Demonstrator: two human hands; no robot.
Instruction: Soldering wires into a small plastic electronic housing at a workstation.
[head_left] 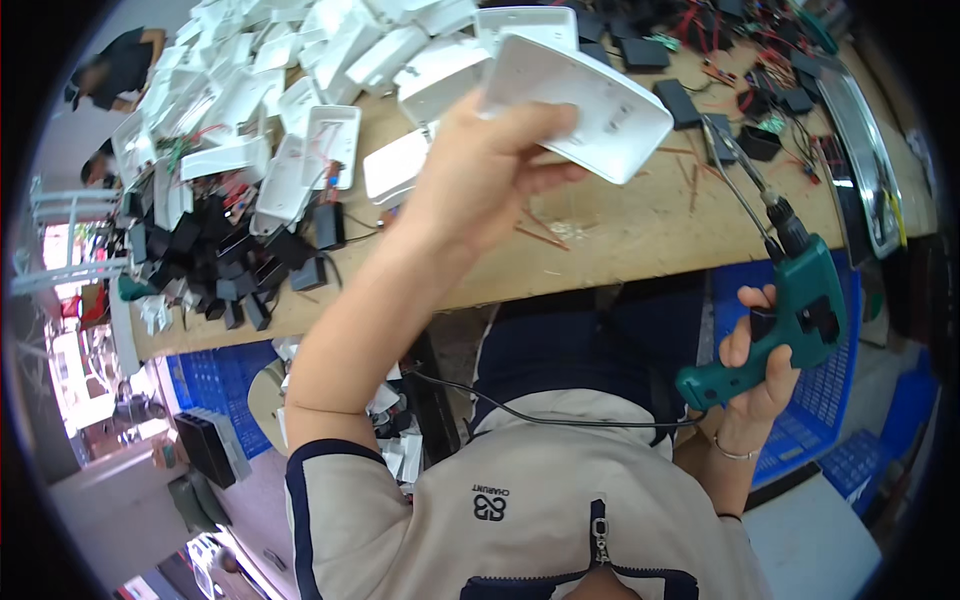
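White plastic housing (pixel 575 100) lifted over the table (pixel 620 235), electric screwdriver (pixel 795 310) ready.
Left hand (pixel 480 175) pinches the housing's edge, well above the pile of white housings (pixel 290 90); right hand (pixel 760 365) wraps the green grip. Best kept level, bit clear of wires.

A wooden workbench (pixel 640 235) (heaped with parts) stands above blue plastic crates (pixel 815 400) on the floor.
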